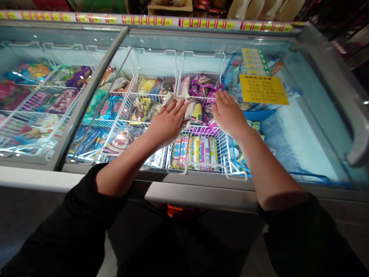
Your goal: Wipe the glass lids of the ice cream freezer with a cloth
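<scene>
My left hand [168, 121], a ring on one finger, lies over a crumpled white cloth [189, 110] and presses it against the freezer's glass lid [150, 40]. Parts of the cloth stick out around the fingers; the rest is hidden under the palm. To the right, my right hand [230, 115] is stretched out with fingers straight and close together, holding nothing I can see. It appears to rest on the glass. Below both hands, seen through the lid, are purple ice cream packets [201, 84] and striped ice cream bars [203, 152].
White wire baskets [221, 144] of wrapped ice cream fill the chest freezer. A yellow notice [263, 89] is at the right of the lid. A grey curved handle or frame [343, 100] bounds the right end. Price labels [147, 20] line the shelf behind.
</scene>
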`<state>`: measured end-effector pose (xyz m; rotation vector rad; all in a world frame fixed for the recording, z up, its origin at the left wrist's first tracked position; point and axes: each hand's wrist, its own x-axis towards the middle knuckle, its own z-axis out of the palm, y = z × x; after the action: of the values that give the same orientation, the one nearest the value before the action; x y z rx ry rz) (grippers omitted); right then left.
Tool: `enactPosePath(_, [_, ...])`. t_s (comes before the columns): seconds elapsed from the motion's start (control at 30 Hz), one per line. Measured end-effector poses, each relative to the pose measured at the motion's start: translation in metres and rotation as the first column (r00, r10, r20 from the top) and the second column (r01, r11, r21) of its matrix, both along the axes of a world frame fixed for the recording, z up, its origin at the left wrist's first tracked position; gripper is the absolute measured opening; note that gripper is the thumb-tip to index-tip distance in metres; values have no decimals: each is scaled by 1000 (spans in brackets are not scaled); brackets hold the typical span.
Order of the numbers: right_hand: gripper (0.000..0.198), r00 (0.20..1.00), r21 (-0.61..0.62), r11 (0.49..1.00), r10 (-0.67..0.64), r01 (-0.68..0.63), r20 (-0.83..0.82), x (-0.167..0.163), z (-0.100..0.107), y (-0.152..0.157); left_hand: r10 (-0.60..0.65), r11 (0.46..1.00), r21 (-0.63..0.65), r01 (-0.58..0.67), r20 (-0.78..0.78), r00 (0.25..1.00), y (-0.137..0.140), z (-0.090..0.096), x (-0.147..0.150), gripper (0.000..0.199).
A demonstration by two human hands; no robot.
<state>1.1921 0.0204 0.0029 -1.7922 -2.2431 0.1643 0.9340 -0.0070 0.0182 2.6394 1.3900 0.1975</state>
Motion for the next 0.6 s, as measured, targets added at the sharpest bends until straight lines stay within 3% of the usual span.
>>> enactPosePath(0.1, [70,1000,-6,1000,-15,15,6,-3,2,-1,-40,999,24,40,-23,999,-10,1,25,64])
enactPosePath(0.23, [70,998,-38,998,-40,42,46,-5,5,-3,-76,996,38,76,-19,997,24,-1,47,66])
enactPosePath(0.33, [69,998,-43,998,-37,39,54,-2,6,-3,-42,999,31,41,28,999,56,-4,34,68])
enactPosePath(0.4, [68,999,-28,999,-22,23,38,0,4,-2,-6,1000,14,5,35,999,63,-5,15,68])
enactPosePath(0.5, [67,1000,-5,1000,1,-1,10,1,1,-1,-1,1000,-14,1,6,1000,46,-3,-9,68])
enactPosePath(0.6, [67,1000,12,1000,2,-2,-3,-1,-1,-1,-51,998,-27,50,-25,998,19,3,-7,67])
